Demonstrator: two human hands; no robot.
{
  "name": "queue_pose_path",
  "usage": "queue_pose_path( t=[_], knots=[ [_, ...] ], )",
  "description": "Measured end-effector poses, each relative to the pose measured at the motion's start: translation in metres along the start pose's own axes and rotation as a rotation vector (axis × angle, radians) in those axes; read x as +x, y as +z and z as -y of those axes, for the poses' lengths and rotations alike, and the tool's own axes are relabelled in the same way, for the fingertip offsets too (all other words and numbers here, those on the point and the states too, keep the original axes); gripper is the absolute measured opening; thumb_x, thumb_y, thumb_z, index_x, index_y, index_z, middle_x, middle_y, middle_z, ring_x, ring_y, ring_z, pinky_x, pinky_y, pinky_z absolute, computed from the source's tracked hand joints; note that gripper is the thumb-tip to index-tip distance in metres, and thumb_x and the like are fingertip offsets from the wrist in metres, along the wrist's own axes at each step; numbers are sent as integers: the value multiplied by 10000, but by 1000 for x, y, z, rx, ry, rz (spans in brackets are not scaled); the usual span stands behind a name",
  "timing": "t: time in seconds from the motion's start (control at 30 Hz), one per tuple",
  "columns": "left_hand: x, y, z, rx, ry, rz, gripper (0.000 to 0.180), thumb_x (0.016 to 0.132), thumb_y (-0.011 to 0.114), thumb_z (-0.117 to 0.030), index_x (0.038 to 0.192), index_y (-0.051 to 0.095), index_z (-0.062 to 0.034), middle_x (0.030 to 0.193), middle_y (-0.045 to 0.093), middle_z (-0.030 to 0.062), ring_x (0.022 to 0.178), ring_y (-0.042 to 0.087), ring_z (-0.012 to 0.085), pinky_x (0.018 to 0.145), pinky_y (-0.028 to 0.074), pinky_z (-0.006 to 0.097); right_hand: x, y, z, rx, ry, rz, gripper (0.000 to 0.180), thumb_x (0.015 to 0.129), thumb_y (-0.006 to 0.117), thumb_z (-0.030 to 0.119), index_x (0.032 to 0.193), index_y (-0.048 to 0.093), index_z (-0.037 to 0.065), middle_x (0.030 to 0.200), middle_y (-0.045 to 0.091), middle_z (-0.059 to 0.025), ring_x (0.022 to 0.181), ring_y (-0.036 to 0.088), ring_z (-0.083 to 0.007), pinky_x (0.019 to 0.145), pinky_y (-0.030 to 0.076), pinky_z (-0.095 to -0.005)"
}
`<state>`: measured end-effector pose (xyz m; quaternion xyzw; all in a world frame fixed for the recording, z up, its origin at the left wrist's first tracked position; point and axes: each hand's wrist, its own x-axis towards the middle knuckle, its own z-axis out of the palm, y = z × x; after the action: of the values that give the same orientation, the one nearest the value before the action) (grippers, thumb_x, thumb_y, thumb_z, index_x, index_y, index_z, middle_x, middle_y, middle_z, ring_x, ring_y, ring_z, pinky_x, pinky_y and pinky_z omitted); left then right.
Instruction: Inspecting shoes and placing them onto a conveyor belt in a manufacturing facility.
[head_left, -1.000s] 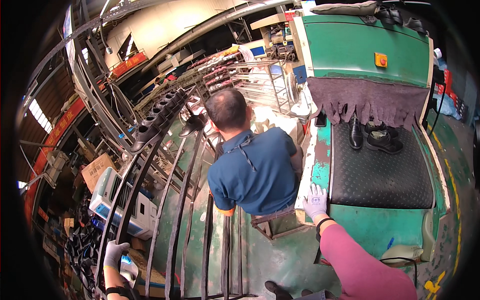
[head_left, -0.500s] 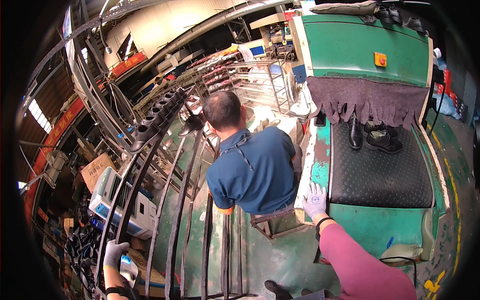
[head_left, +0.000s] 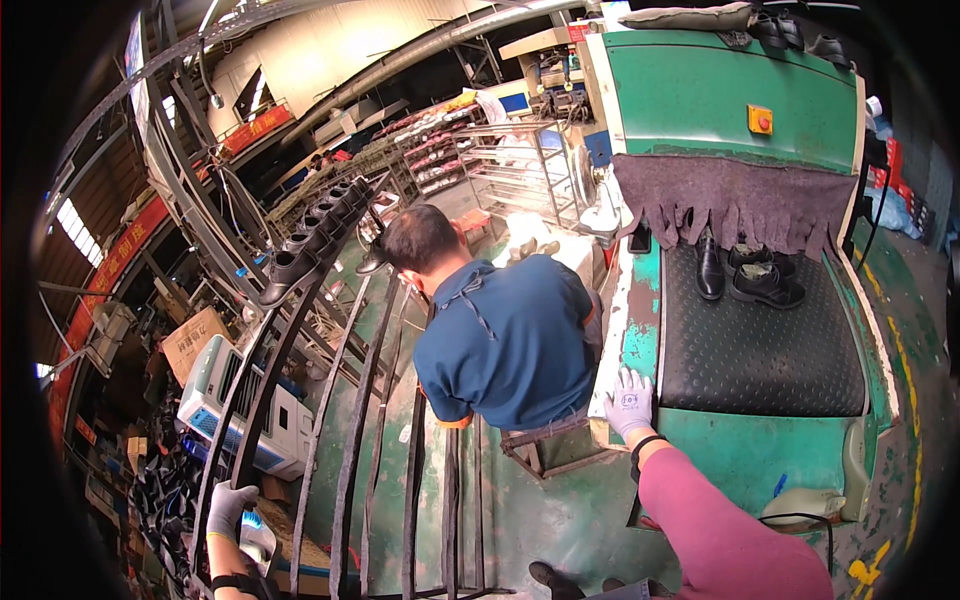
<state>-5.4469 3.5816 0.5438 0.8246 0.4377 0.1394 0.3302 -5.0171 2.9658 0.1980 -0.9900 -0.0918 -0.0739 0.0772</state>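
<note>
Saw gloved left hand (head_left: 230,508) curled around a bar of the dark rack (head_left: 452,500), well left of the black belt (head_left: 765,355). Saw gloved right hand (head_left: 630,402) laid flat on the green machine (head_left: 735,450), just left of the belt's near corner. Noted hands well apart. Recorded black shoes (head_left: 770,287) at the belt's far end, touched by neither hand.

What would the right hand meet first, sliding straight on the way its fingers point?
Probably the dark phone-like object on the green ledge, near the hanging cloth. The right hand points roughly along that ledge; fisheye bend leaves the exact line unsure, so it might pass beside the object.
</note>
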Motion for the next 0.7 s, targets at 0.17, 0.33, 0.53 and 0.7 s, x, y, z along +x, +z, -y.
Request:
queue_pose_path(
  t=[0.17,0.33,0.53,0.7],
  knots=[
    [-1,2,-4,4,0,-2,200,745,774,-138,825,696,28,687,671,72,569,638,167,558,525,313,-1,3,-2,16,0,-67,653,987,481,521,1456,522,69,1571,442,-120,1442,395,-287,1203,220,-515],
    [-3,0,-3,22,0,-5,201,741,770,-139,824,697,29,683,672,70,569,640,167,557,525,312,0,1,-2,19,-3,-19,647,987,489,493,1499,483,97,1606,408,-124,1479,367,-291,1210,216,-517],
    [-4,2,-4,33,-9,-15,197,740,766,-143,817,695,24,681,673,73,565,639,171,557,527,314,-2,-3,-3,19,-2,-7,642,986,490,488,1497,484,101,1601,413,-126,1478,369,-294,1212,212,-519],
    [-3,0,-3,32,-9,-17,197,756,774,-143,832,695,20,693,678,79,566,639,173,557,530,317,-1,-5,-2,21,-2,0,642,987,487,490,1502,481,105,1605,409,-126,1480,367,-294,1213,213,-520]
  ],
)
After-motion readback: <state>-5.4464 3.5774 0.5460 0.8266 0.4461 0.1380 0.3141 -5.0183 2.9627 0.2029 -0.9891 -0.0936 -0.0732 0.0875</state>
